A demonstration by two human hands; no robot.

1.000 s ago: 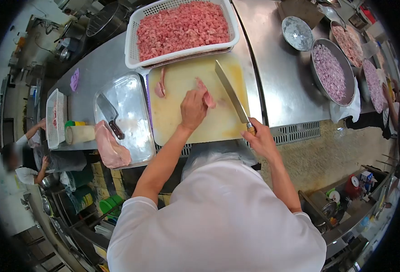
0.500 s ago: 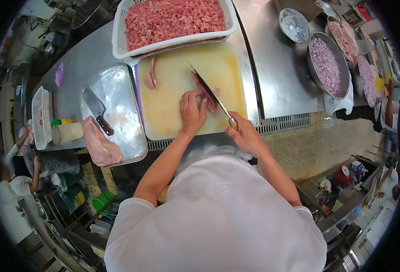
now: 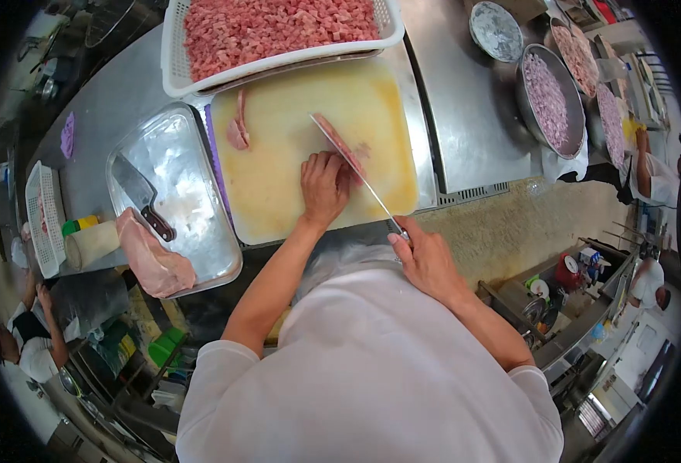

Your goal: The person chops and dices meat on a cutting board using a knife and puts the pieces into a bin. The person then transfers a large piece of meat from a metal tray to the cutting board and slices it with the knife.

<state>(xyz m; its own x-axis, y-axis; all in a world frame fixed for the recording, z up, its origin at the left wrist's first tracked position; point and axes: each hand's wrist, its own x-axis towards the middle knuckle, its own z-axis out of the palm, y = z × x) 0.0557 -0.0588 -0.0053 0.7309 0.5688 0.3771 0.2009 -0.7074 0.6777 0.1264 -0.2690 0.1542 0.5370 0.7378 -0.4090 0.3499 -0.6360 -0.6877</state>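
My right hand [image 3: 427,256] grips the handle of a long knife [image 3: 367,181], its blade slanting up and left across the cutting board [image 3: 267,189]. Along the blade's right side lies a strip of raw meat [image 3: 342,143]. With bent fingers my left hand [image 3: 325,185] holds meat down just left of the blade; its fingertips and part of the meat are hidden. A thin meat trimming [image 3: 238,133] rests at the board's upper left. To the left, a metal tray [image 3: 190,166] carries a large piece of raw meat [image 3: 151,258] and a wooden-handled knife [image 3: 155,221].
Behind the board stands a white basket [image 3: 282,63] of diced meat. On the right counter, a metal bowl [image 3: 527,116] holds pale purple chopped pieces, near a smaller bowl [image 3: 496,32]. A white basket [image 3: 55,247] sits far left. Other people stand at both sides.
The knife handle has come back toward my body, and the blade's tip has shifted left and down. My left hand stays on the meat. The whole view has shifted slightly.
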